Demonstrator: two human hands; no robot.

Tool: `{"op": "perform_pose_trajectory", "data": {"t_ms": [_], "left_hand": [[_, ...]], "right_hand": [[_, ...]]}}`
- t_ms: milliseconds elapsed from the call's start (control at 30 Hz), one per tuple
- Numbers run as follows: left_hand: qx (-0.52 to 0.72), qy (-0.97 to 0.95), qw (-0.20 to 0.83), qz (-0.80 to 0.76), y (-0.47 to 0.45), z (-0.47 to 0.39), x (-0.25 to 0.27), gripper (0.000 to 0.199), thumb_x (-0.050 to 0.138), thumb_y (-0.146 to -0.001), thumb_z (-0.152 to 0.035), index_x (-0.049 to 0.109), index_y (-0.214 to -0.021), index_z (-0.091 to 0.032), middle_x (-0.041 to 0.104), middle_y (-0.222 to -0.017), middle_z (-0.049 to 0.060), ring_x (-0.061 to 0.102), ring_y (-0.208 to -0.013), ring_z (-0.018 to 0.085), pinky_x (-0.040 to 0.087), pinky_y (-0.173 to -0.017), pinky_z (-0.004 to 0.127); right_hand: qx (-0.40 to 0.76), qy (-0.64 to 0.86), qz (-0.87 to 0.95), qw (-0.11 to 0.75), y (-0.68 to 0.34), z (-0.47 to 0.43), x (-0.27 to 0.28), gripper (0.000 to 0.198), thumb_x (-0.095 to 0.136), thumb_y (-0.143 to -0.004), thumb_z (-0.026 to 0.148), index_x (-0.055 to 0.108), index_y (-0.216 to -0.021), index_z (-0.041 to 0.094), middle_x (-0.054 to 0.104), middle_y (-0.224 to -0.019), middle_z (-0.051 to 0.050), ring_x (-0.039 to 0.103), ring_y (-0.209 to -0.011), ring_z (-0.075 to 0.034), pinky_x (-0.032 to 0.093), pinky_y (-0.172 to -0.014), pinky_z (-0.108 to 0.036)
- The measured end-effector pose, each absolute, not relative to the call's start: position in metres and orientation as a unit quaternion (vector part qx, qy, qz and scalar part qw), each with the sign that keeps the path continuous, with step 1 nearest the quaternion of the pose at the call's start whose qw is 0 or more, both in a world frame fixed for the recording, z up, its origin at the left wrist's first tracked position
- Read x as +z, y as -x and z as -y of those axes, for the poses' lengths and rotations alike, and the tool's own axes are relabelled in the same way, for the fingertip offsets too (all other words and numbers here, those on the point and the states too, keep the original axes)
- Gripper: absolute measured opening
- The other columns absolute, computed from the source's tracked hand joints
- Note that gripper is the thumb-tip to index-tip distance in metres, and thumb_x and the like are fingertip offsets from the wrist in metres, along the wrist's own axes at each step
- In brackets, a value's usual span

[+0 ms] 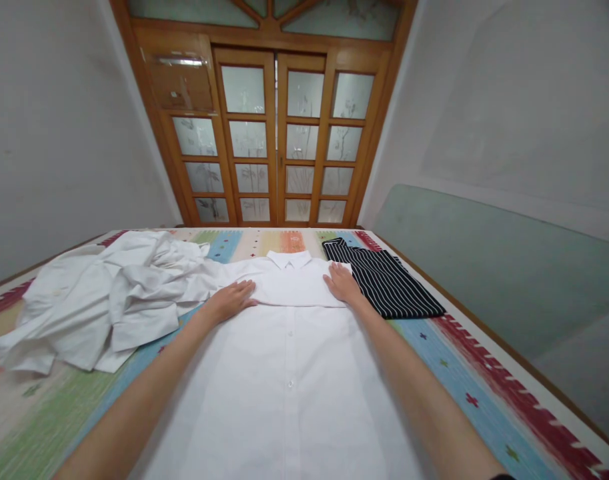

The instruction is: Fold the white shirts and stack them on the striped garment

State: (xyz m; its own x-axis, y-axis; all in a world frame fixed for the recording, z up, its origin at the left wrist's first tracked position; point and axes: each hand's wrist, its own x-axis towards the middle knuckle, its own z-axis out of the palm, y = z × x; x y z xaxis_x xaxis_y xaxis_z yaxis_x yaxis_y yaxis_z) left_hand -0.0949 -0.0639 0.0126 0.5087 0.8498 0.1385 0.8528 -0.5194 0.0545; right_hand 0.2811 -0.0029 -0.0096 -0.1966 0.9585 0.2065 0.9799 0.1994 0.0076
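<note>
A white button-up shirt (pixel 289 360) lies front up in the middle, its collar (pixel 289 259) pointing away from me and a line of buttons running down its centre. Across its chest is a white layer with a straight lower edge; I cannot tell whether this is a sleeve or another fold. My left hand (pixel 233 298) rests flat on the shirt's left side, fingers stretched out. On the opposite side, my right hand (pixel 342 283) presses flat near the shoulder edge, fingers extended. Neither hand grips anything.
A heap of crumpled white clothes (pixel 99 293) lies at the left, meeting the shirt's left shoulder. At the right is a folded black-and-white striped garment (pixel 389 280). Beneath everything spreads a colourful patterned cover (pixel 434 353). Walls flank it, with wooden glass doors (pixel 277 140) beyond.
</note>
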Motion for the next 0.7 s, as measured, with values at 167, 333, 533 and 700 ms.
{"op": "perform_pose_trajectory", "data": {"t_ms": [167,333,533,700], "left_hand": [[-0.027,0.866,0.052,0.497,0.107,0.077,0.023,0.047,0.039,-0.090,-0.004,0.058,-0.130,-0.020,0.055,-0.142,0.013,0.049,-0.134,0.020,0.039,-0.113,0.037],[-0.012,0.852,0.064,0.520,0.107,0.090,0.028,0.050,0.039,-0.086,0.001,0.061,-0.127,-0.018,0.057,-0.139,0.015,0.049,-0.134,0.022,0.040,-0.112,0.038],[-0.052,0.815,0.033,0.577,0.111,0.097,0.026,0.061,0.037,-0.079,0.005,0.062,-0.128,-0.023,0.057,-0.141,0.008,0.048,-0.135,0.018,0.036,-0.115,0.036],[-0.077,0.820,-0.073,0.562,0.121,0.109,0.030,0.048,0.041,-0.092,-0.032,0.057,-0.136,-0.023,0.048,-0.149,0.006,0.038,-0.142,0.023,0.033,-0.116,0.040]], "right_hand": [[-0.068,0.624,0.774,0.083,-0.282,0.002,-0.010,0.062,0.023,-0.101,0.039,0.040,-0.145,-0.001,0.031,-0.156,-0.021,0.026,-0.146,-0.029,0.019,-0.118,-0.042],[-0.068,0.624,0.774,0.087,-0.282,0.002,-0.011,0.062,0.024,-0.100,0.038,0.039,-0.146,-0.001,0.032,-0.156,-0.021,0.027,-0.146,-0.029,0.019,-0.118,-0.042],[-0.064,0.619,0.777,0.093,-0.283,0.000,-0.012,0.063,0.023,-0.099,0.038,0.039,-0.145,-0.002,0.031,-0.156,-0.022,0.026,-0.146,-0.030,0.019,-0.118,-0.043],[-0.065,0.618,0.778,0.095,-0.284,-0.002,-0.015,0.063,0.024,-0.100,0.040,0.039,-0.146,0.000,0.032,-0.156,-0.021,0.025,-0.146,-0.031,0.017,-0.118,-0.045]]}}
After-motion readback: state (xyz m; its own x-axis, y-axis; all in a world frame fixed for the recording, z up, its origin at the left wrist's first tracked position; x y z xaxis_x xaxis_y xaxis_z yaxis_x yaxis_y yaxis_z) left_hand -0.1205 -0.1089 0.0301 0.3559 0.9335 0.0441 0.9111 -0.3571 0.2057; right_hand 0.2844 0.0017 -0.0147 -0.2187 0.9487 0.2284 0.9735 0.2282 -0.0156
